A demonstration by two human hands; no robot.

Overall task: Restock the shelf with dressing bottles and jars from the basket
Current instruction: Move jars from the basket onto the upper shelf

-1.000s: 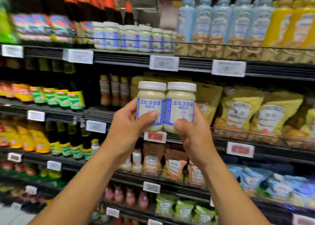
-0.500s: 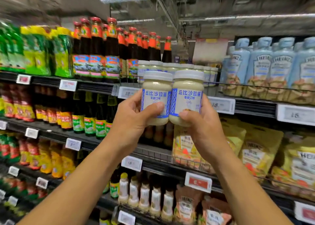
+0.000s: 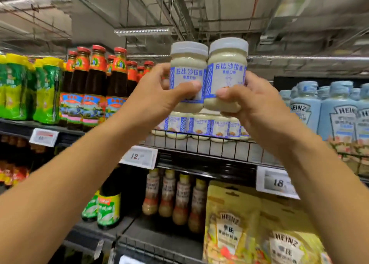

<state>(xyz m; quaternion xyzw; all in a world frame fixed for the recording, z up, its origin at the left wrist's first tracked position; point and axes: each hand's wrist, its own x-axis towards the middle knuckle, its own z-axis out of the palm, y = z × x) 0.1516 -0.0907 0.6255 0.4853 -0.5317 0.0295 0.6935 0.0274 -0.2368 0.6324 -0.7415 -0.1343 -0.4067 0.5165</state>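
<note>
Creamy jars (image 3: 187,63) held high, left hand (image 3: 157,101) gripping one, right hand (image 3: 257,107) the other.

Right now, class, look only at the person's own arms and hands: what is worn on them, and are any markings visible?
The left arm and right arm are bare as far as the frame shows; no sleeve shows. The left hand and right hand wear no gloves, and no ring, watch or wristband shows on the visible sides. No tattoos or markings show.
</note>
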